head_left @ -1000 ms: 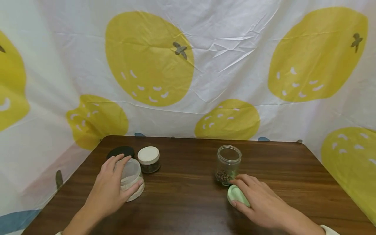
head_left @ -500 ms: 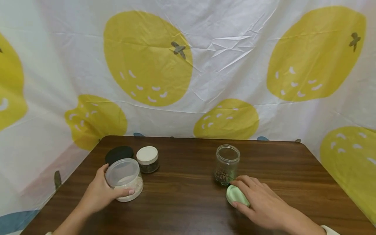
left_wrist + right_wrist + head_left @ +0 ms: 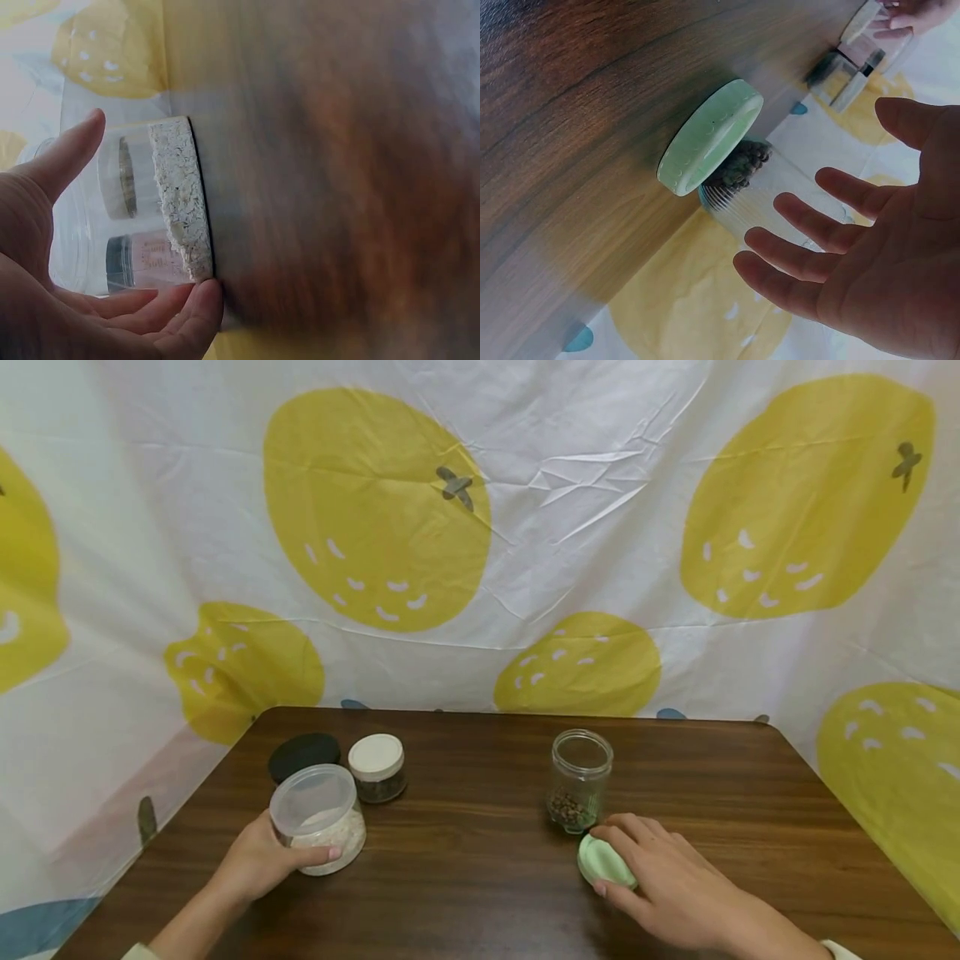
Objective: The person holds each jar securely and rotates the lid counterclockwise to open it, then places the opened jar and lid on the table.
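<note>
On the left, my left hand [image 3: 258,860] holds a wide clear plastic jar [image 3: 315,802] part filled with white flakes. Its thumb lies along the near side, and the left wrist view has the other fingers [image 3: 199,311] curled at the far side near the base. A pale green round lid [image 3: 602,862] lies on the table at the right, top not told. My right hand [image 3: 667,885] hovers over it with spread fingers [image 3: 802,217], apart from the lid in the right wrist view. Just behind the lid stands an uncovered clear jar [image 3: 582,777] with small dark brown pieces at its bottom.
Behind the flake jar stand a black-lidded jar [image 3: 303,756] and a small white-lidded jar [image 3: 377,768] with dark contents. All of it is on a dark brown wooden table [image 3: 465,860]. A white cloth [image 3: 570,527] with yellow lemon prints hangs behind.
My left hand has come down from above the flake jar's rim to its left side and closed around it. The right hand has barely shifted above the green lid.
</note>
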{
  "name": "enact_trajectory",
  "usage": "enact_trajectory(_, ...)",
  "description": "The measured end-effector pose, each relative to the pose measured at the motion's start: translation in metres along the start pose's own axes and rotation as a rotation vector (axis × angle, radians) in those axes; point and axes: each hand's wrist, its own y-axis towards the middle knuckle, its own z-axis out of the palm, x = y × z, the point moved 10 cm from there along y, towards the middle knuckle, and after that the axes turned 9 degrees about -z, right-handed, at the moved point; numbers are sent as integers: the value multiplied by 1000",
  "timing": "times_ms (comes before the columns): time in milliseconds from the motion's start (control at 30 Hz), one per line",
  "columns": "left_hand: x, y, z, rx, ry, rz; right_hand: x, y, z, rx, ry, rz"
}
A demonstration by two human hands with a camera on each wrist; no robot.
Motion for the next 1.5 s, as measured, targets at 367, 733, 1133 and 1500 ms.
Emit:
enact_trajectory(367,1,0,2,21,-20,-40,-3,-2,3,29,31,17)
enact_trajectory(733,1,-8,-7,-23,-51,-58,-4,-4,5,43,39,12)
enact_trajectory(1133,-40,-31,-3,-30,-91,79,-4,-5,9,52,72,12)
enact_trajectory(1500,-78,-39,6,-27,-165,204,-3,-7,8,26,46,5)
